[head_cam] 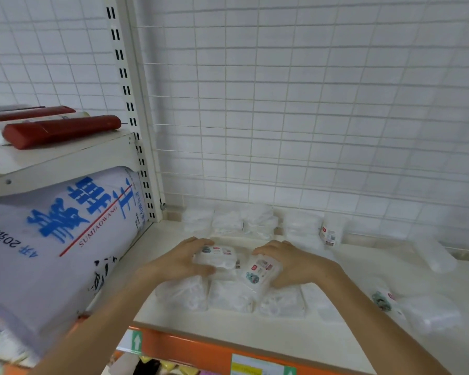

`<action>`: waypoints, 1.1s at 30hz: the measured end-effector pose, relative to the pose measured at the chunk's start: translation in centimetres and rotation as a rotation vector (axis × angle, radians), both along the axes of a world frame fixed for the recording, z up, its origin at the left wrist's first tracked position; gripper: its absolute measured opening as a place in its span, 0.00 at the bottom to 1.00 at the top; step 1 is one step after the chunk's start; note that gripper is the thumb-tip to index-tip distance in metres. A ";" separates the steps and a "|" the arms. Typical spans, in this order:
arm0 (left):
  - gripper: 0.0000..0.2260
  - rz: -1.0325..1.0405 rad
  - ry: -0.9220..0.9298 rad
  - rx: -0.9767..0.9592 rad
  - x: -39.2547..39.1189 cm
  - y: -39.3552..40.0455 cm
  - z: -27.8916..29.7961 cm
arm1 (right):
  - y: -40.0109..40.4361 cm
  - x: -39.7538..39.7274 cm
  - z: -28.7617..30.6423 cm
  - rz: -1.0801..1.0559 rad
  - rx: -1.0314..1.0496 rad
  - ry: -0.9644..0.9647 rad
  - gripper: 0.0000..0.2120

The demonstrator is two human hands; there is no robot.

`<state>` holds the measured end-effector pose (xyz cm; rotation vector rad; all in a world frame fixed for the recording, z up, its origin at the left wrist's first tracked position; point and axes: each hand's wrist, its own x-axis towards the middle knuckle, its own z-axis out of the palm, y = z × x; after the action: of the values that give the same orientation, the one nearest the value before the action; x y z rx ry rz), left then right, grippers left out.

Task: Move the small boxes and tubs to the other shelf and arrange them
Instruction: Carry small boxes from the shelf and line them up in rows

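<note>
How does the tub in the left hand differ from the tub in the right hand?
The left hand holds its tub lying flat, with the label facing up. The right hand holds its tub tilted, with the label facing the camera. Both are small, clear, white-labelled tubs.

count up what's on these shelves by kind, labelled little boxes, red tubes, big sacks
labelled small boxes: 4
dark red tubes: 2 in clear view
big white sack: 1
total: 7
plain clear packs: too blurred to count
</note>
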<state>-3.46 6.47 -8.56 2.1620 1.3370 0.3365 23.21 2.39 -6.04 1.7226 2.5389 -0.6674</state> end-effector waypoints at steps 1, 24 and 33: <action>0.33 0.016 -0.016 0.009 0.1 0.0 -0.1 | -0.1 0.2 0.0 0.007 0.004 -0.002 0.36; 0.33 -0.262 -0.447 0.493 0.1 -4.1 0.2 | -17.3 2.6 -1.2 -0.705 0.669 0.213 0.32; 0.28 -0.599 -0.528 0.348 11.8 -11.6 -1.5 | -32.2 6.2 -2.9 -1.069 0.657 0.129 0.33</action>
<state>8.37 -5.12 -10.03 2.3889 0.3331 0.8610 29.41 -29.76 -8.90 3.3501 1.7826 0.1729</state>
